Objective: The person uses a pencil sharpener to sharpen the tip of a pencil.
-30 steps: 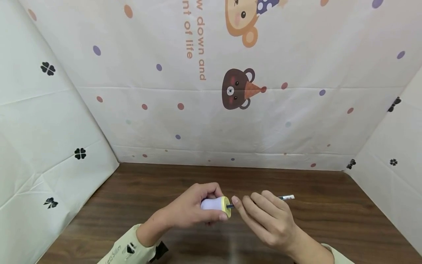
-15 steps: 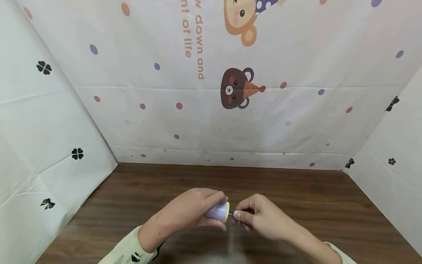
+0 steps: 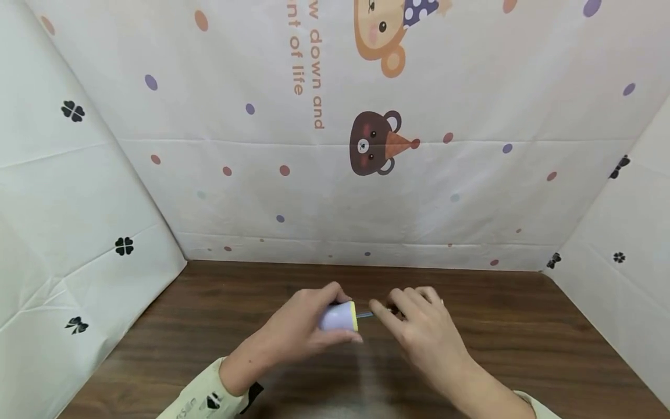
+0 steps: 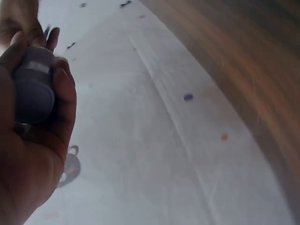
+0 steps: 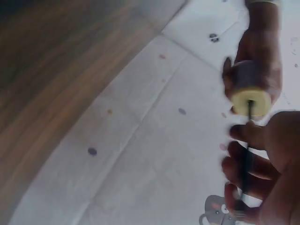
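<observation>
My left hand (image 3: 295, 329) grips a lavender pencil sharpener (image 3: 337, 318) with a yellow end face, fingers and thumb curled round its body. From the hole in that yellow end (image 5: 241, 101) sticks a dark pencil (image 3: 364, 314). In the right wrist view the pencil (image 5: 245, 164) runs back along the fingers of my right hand (image 5: 281, 159), which holds it between thumb and fingers. The head view shows my right hand (image 3: 426, 337) just right of the sharpener, hiding most of the pencil. The left wrist view has the sharpener's rounded back (image 4: 33, 93) in my palm.
Both hands are above a dark brown wooden table (image 3: 523, 337). A white printed cloth wall (image 3: 314, 192) with dots and animal heads rises behind it, and white cloth sides (image 3: 78, 203) stand left and right.
My right hand has turned over on the pencil and back, its fingers shifting along it. The sharpener tilted slightly and moved up a little, still in my left hand.
</observation>
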A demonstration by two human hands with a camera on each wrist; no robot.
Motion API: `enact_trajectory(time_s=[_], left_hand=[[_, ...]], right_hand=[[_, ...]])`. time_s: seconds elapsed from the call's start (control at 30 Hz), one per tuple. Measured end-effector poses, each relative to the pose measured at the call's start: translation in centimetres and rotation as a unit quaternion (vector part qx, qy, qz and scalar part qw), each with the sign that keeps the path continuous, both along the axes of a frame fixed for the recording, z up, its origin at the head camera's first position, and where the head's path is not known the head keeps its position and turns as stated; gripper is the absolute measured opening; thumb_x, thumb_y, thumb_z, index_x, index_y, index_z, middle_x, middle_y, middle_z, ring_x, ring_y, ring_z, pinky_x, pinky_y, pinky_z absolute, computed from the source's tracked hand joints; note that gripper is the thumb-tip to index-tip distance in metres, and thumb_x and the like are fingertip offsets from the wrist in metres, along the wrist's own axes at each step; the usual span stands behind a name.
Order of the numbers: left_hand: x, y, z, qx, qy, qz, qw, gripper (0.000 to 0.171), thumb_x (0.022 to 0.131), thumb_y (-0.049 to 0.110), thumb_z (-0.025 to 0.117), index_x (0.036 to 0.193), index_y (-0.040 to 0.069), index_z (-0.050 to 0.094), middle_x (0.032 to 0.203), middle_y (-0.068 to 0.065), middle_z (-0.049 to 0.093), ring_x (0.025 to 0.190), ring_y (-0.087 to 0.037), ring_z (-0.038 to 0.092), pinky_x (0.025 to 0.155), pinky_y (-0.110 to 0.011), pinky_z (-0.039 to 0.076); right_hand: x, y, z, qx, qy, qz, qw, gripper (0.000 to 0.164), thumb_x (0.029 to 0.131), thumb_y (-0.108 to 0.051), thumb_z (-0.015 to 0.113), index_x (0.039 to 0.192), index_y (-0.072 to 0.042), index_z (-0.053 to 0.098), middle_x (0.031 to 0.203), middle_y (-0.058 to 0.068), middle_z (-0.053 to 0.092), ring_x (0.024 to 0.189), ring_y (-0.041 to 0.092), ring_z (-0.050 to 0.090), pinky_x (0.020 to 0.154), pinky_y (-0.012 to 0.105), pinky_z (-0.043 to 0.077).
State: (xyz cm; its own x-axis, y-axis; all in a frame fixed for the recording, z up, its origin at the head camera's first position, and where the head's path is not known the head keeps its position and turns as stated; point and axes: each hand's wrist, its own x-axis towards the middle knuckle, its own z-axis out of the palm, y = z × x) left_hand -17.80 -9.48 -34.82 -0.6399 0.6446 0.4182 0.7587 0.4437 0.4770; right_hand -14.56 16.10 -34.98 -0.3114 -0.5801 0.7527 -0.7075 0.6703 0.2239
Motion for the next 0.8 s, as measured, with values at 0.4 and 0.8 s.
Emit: enact_trajectory(time_s=[0.4, 0.8], left_hand=[[0.1, -0.1, 0.3, 0.036, -0.021, -0.001, 0.9991, 0.047, 0.088, 0.055, 0.083, 0.113, 0.021, 0.06, 0.096, 0.009, 0.07, 0.073, -0.001, 0.062, 0.06, -0.02, 0.055], [0.5, -0.6, 1.0, 0.136, -0.228, -0.131, 0.9552, 0.024, 0.094, 0.021, 0.084, 0.099, 0.012, 0.062, 0.081, 0.0, 0.07, 0.06, -0.011, 0.065, 0.052, -0.041, 0.06]], right_hand=[[0.0, -1.0, 0.9, -0.105, 0.08, 0.035, 0.991, 0.042, 0.114, -0.029, 0.051, 0.088, -0.004, 0.073, 0.081, 0.002, 0.055, 0.068, 0.019, 0.049, 0.063, 0.031, 0.034], [-1.7, -1.0, 2.6, -0.087, 0.386, 0.176, 0.902, 0.019, 0.1, 0.008, 0.065, 0.087, 0.004, 0.079, 0.07, 0.006, 0.064, 0.056, 0.017, 0.047, 0.053, 0.024, 0.034]])
